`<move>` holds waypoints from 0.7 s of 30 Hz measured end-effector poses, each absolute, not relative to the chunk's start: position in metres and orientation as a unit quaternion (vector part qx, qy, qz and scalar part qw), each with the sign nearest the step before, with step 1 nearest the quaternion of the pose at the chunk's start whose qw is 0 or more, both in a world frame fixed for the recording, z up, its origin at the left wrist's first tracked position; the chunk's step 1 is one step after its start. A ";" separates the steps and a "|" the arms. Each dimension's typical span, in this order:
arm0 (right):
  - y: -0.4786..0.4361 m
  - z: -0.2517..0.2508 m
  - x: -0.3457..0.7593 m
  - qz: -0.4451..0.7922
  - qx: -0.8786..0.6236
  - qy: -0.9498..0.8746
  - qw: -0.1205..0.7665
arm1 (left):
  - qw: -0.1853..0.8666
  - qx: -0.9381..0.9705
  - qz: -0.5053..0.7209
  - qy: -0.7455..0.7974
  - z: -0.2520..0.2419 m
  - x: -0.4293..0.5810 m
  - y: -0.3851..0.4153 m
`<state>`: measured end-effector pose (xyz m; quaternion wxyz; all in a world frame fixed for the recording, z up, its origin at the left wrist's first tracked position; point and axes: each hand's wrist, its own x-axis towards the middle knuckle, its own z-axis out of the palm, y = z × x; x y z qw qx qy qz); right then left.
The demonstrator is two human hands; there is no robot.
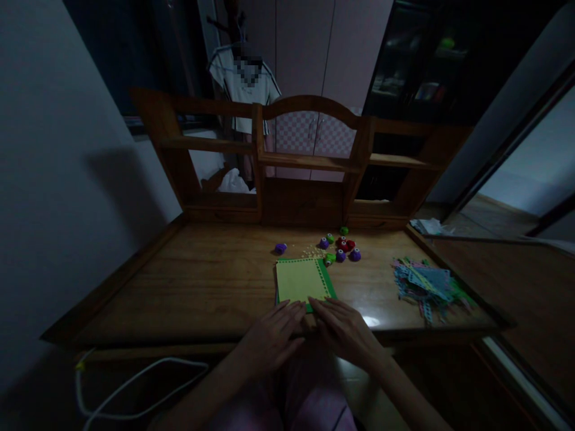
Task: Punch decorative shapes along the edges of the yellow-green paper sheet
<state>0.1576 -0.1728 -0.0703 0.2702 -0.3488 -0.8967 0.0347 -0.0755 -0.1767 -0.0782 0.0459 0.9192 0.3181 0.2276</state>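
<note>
A pale yellow sheet (300, 280) with holes punched along its edges lies on the desk. Under it a green sheet (329, 281) shows along the right side and the near edge. My left hand (274, 332) rests at the sheets' near left edge with its fingers stretched out. Across from it, my right hand (345, 326) lies on the near right edge, fingers extended too. Both sets of fingertips touch the near border, and the hands cover part of it. Neither hand grips anything.
Several small purple, green and red pieces with eyes, one a purple piece (354, 254), stand beyond the sheets near scattered tiny pale bits (314, 252). A pile of coloured perforated pieces (426, 284) lies right. Wooden shelving (305, 160) rises behind the desk (202, 281).
</note>
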 end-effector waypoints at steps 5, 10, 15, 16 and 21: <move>-0.172 -0.079 0.164 0.025 -0.363 -0.887 0.283 | 0.031 0.923 0.212 0.320 -0.080 -0.093 -0.180; -0.172 -0.085 0.168 0.014 -0.371 -0.882 0.291 | -0.004 0.922 0.195 0.333 -0.079 -0.110 -0.190; -0.176 -0.089 0.168 0.015 -0.387 -0.875 0.291 | 0.044 0.853 0.281 0.438 -0.064 -0.110 -0.176; -0.177 -0.089 0.167 0.014 -0.388 -0.875 0.290 | 0.057 0.831 0.305 0.461 -0.061 -0.108 -0.168; -0.181 -0.093 0.167 0.014 -0.382 -0.881 0.279 | 0.136 0.825 0.297 0.460 -0.059 -0.097 -0.122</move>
